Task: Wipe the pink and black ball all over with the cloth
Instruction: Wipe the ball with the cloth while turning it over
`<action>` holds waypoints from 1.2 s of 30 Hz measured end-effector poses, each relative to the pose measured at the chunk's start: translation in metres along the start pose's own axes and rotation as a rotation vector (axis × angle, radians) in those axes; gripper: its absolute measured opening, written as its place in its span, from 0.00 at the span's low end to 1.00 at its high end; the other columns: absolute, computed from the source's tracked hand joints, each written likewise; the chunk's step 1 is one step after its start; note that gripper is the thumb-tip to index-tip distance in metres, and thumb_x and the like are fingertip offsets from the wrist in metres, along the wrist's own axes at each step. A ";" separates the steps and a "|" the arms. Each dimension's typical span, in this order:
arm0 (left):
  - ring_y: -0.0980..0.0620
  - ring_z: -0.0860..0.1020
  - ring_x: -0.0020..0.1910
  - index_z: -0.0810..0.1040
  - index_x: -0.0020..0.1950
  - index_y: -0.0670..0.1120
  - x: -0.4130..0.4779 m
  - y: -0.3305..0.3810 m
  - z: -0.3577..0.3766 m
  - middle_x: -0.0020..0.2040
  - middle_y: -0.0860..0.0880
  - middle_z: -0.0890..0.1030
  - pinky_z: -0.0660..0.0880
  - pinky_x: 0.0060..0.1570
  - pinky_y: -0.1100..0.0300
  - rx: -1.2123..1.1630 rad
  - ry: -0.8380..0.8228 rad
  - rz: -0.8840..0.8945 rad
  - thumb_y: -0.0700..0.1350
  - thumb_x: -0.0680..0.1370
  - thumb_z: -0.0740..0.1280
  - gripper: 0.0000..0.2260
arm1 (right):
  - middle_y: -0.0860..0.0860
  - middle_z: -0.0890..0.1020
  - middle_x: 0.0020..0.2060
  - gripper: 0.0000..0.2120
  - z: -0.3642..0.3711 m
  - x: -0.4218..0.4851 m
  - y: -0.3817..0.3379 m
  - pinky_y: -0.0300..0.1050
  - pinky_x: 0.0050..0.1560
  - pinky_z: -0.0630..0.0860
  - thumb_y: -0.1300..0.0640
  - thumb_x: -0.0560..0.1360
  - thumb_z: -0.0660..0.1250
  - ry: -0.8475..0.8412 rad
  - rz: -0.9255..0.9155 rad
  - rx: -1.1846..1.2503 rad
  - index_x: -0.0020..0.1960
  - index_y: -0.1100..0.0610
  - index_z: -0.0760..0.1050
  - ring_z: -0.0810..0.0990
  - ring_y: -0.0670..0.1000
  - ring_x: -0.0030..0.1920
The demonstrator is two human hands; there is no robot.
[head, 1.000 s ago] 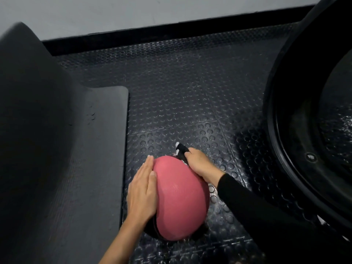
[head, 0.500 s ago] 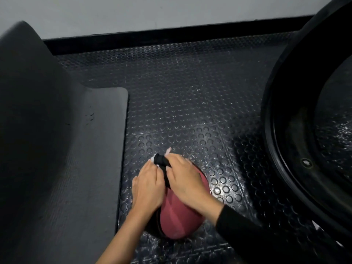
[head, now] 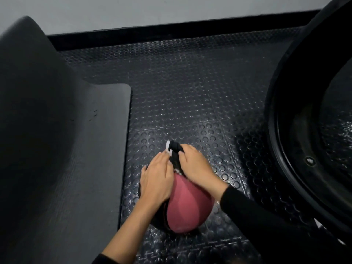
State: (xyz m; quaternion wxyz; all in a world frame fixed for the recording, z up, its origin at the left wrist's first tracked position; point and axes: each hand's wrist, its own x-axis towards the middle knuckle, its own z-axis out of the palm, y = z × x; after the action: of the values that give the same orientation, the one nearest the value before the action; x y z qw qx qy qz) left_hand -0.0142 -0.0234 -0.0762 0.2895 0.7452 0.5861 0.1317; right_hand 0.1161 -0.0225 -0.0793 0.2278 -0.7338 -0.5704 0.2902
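Left hand (head: pixel 158 178) has slid up atop the round pink-and-black rubber ball (head: pixel 187 208), meeting right hand (head: pixel 196 168) clutching bunched black-and-white cloth (head: pixel 176 155); left's grip unclear, probably re-bunching.

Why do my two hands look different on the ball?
The left hand lies flat on the pink and black ball with its fingers fairly straight, while the right hand curls round the cloth. The left forearm is bare, but a black sleeve covers the right arm down to the wrist. Both hands sit side by side on the far part of the ball.
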 end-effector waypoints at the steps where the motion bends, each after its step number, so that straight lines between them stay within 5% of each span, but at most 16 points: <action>1: 0.56 0.62 0.73 0.66 0.73 0.52 -0.002 0.000 0.000 0.74 0.54 0.67 0.59 0.71 0.43 -0.007 0.000 0.008 0.52 0.79 0.47 0.24 | 0.57 0.78 0.54 0.13 -0.002 0.016 0.001 0.46 0.47 0.69 0.57 0.81 0.52 -0.063 0.075 -0.007 0.55 0.60 0.73 0.77 0.57 0.52; 4: 0.59 0.58 0.75 0.61 0.76 0.54 -0.005 0.004 0.001 0.75 0.58 0.62 0.56 0.73 0.44 -0.009 0.006 -0.004 0.52 0.79 0.47 0.24 | 0.58 0.79 0.53 0.14 -0.004 0.040 0.000 0.45 0.45 0.68 0.56 0.81 0.51 -0.173 0.182 -0.027 0.54 0.60 0.73 0.76 0.56 0.48; 10: 0.54 0.61 0.74 0.64 0.74 0.49 -0.001 -0.004 -0.001 0.75 0.51 0.65 0.59 0.72 0.48 -0.040 0.052 -0.039 0.47 0.81 0.51 0.21 | 0.47 0.75 0.61 0.18 0.004 -0.047 0.000 0.44 0.61 0.70 0.54 0.78 0.51 0.139 -0.276 0.027 0.65 0.54 0.70 0.73 0.48 0.59; 16: 0.55 0.61 0.74 0.64 0.75 0.49 -0.006 -0.001 0.000 0.74 0.52 0.65 0.56 0.74 0.51 -0.036 0.051 -0.043 0.50 0.82 0.49 0.22 | 0.57 0.80 0.52 0.13 -0.004 0.039 -0.002 0.46 0.43 0.71 0.56 0.81 0.52 -0.187 0.135 0.009 0.54 0.58 0.74 0.78 0.57 0.50; 22: 0.52 0.70 0.68 0.71 0.70 0.48 -0.002 -0.007 -0.012 0.69 0.50 0.73 0.65 0.67 0.53 -0.075 0.056 -0.057 0.45 0.82 0.52 0.18 | 0.48 0.75 0.60 0.14 0.006 -0.034 -0.011 0.46 0.59 0.70 0.57 0.80 0.54 0.086 -0.206 0.023 0.63 0.54 0.70 0.74 0.50 0.58; 28: 0.54 0.67 0.70 0.69 0.72 0.49 -0.007 -0.018 -0.014 0.71 0.52 0.70 0.61 0.70 0.56 -0.155 0.084 -0.065 0.48 0.82 0.52 0.19 | 0.59 0.79 0.54 0.12 0.001 0.037 -0.007 0.46 0.45 0.67 0.57 0.80 0.52 -0.168 0.159 0.028 0.53 0.59 0.73 0.76 0.57 0.49; 34: 0.49 0.73 0.65 0.75 0.66 0.51 0.002 -0.031 -0.021 0.65 0.50 0.77 0.68 0.63 0.56 -0.249 0.061 -0.118 0.47 0.73 0.52 0.24 | 0.49 0.76 0.57 0.16 0.023 -0.051 -0.033 0.44 0.63 0.66 0.56 0.76 0.52 0.122 -0.388 -0.039 0.60 0.55 0.71 0.71 0.50 0.58; 36: 0.52 0.73 0.65 0.75 0.66 0.50 -0.001 -0.032 -0.022 0.65 0.51 0.77 0.66 0.62 0.59 -0.279 0.060 -0.092 0.47 0.77 0.53 0.20 | 0.49 0.76 0.56 0.15 0.022 -0.040 -0.024 0.44 0.59 0.69 0.56 0.77 0.51 0.116 -0.326 0.014 0.59 0.54 0.71 0.73 0.50 0.56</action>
State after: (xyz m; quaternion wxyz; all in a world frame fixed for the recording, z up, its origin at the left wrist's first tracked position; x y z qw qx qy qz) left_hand -0.0523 -0.0135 -0.0774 0.3783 0.6660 0.6039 0.2205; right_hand 0.0767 -0.0550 -0.0725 0.3094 -0.6455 -0.6657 0.2108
